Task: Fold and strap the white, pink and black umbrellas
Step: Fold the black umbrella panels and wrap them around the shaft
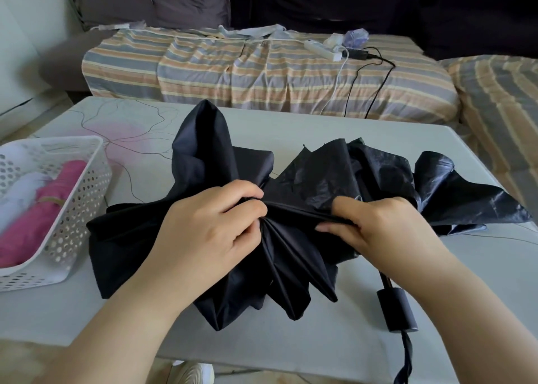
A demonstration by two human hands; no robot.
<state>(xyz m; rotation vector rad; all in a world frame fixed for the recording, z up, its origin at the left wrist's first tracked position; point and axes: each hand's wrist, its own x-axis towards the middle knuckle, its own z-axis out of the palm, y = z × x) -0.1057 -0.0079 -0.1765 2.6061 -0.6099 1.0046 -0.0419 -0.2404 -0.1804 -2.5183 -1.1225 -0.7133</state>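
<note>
The black umbrella (294,179) lies collapsed across the middle of the table, its canopy loose and spread in crumpled folds. My left hand (209,223) pinches a gathered pleat of the black fabric near the centre. My right hand (375,226) grips the fabric just to the right of it. The umbrella's black handle (396,311) sticks out toward the table's front edge, with a wrist strap hanging over it. The pink umbrella (43,211) and the white umbrella (17,197) lie folded side by side in a white basket (75,229).
The basket stands at the table's (378,351) left edge. Behind the table is a sofa with a striped cover (262,72), holding a power strip (323,50) and trailing cables. A striped cushion (500,98) sits at the right.
</note>
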